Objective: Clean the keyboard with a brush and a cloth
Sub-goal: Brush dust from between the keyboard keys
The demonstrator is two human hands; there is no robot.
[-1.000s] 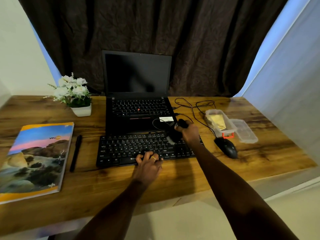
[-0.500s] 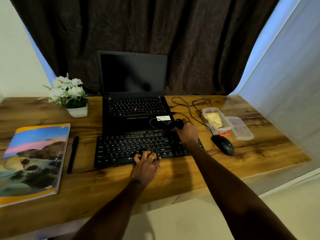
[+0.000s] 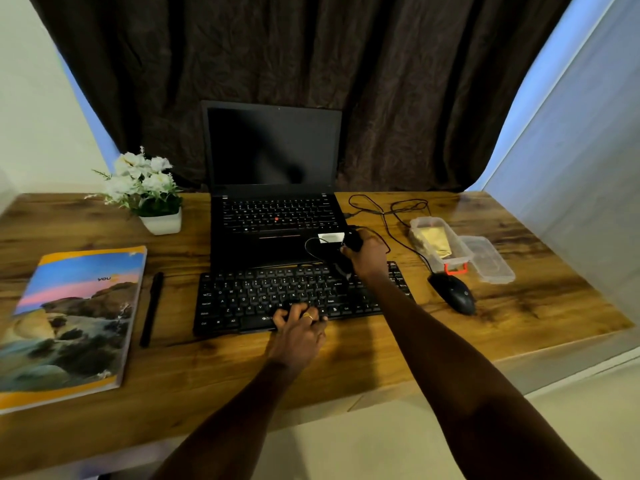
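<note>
A black external keyboard (image 3: 249,299) lies on the wooden desk in front of an open laptop (image 3: 273,216). My left hand (image 3: 299,329) rests on the keyboard's front edge near the space bar, fingers spread on the keys. My right hand (image 3: 369,256) is closed around a black brush (image 3: 351,241) over the keyboard's upper right part; the bristle end is mostly hidden below the hand. A yellow cloth (image 3: 438,242) lies folded in a clear plastic box (image 3: 462,252) to the right.
A black mouse (image 3: 453,296) sits right of the keyboard, its cables looping behind. The box's lid (image 3: 490,261) lies beside it. A colourful book (image 3: 69,323) and black pen (image 3: 151,308) lie left. A white flower pot (image 3: 161,221) stands back left.
My right hand with the brush has shifted slightly back and right along the keyboard's top rows. My left hand stays on the front keys. The camera view moved a little.
</note>
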